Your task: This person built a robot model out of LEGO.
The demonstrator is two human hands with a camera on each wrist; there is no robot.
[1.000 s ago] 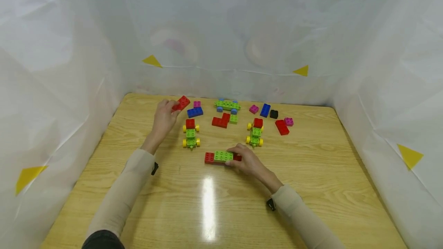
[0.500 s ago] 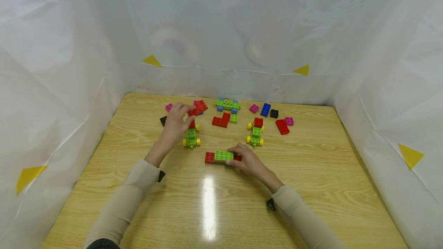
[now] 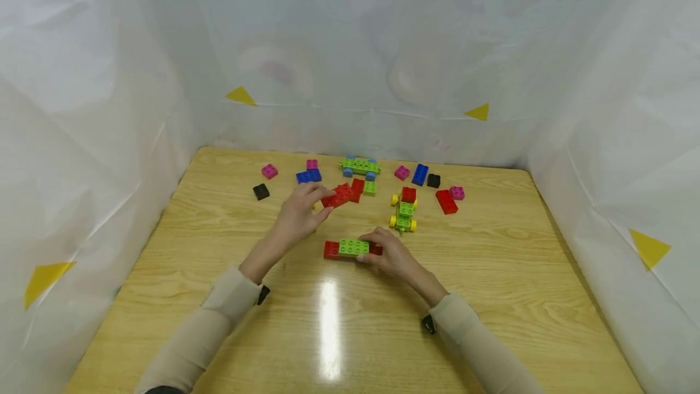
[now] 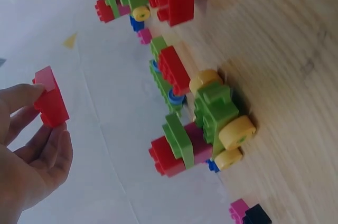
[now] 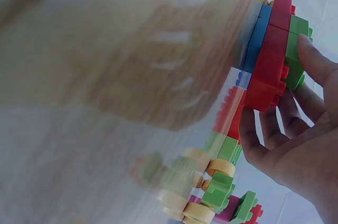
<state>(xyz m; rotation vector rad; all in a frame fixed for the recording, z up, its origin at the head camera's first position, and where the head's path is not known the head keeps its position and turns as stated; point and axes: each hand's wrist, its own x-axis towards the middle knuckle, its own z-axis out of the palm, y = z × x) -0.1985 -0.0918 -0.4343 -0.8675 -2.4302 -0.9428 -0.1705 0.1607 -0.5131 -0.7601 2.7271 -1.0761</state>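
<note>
My left hand (image 3: 297, 219) pinches a red building brick (image 3: 338, 195) between thumb and fingers, raised above the table; in the left wrist view the same red brick (image 4: 53, 97) shows its studs sideways. Nearer the front, my right hand (image 3: 392, 255) grips the right end of a low stack whose green bricks (image 3: 353, 247) sit on red ones. From the right wrist, blue bricks (image 5: 257, 39) show beneath that stack's red layer (image 5: 269, 60). A yellow-wheeled brick car (image 4: 216, 113) stands close by, mostly hidden behind my left hand in the head view.
A second yellow-wheeled car (image 3: 404, 210) stands right of centre. Farther back are a green base with blue wheels (image 3: 359, 166), a small green brick (image 3: 370, 188), blue bricks (image 3: 420, 174), pink bricks (image 3: 269, 171), black bricks (image 3: 261, 191) and a red brick (image 3: 446, 202). White sheeting (image 3: 350, 65) encloses the table.
My left hand has carried the red brick from the back left toward the middle and nearer the front, uncovering a pink and a black brick. The right hand has stayed on the stack.
</note>
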